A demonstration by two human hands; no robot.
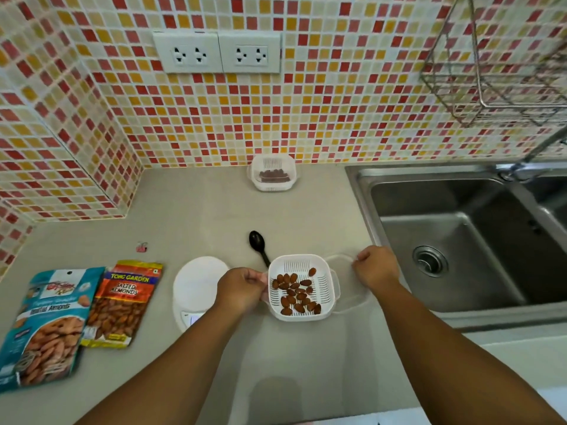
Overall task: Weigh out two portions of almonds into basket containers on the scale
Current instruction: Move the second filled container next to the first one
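The basket point(302, 286) of almonds point(296, 292) sits on the counter point(190, 210) just right of the scale point(196, 286). The left hand point(241, 288) grips its left rim with curled fingers. The right hand point(376, 266), fingers curled, pinches the clear lid point(349, 289) beside the basket; a second basket point(272, 172) stands by the wall.

Mosaic tile wall point(337, 118) in red, orange, cream. Two white double sockets point(217, 52) on it. Wire rack point(491, 87) hangs top right. Beige surface point(190, 210); steel sink point(454, 246) set in at right, tap point(521, 167) behind.
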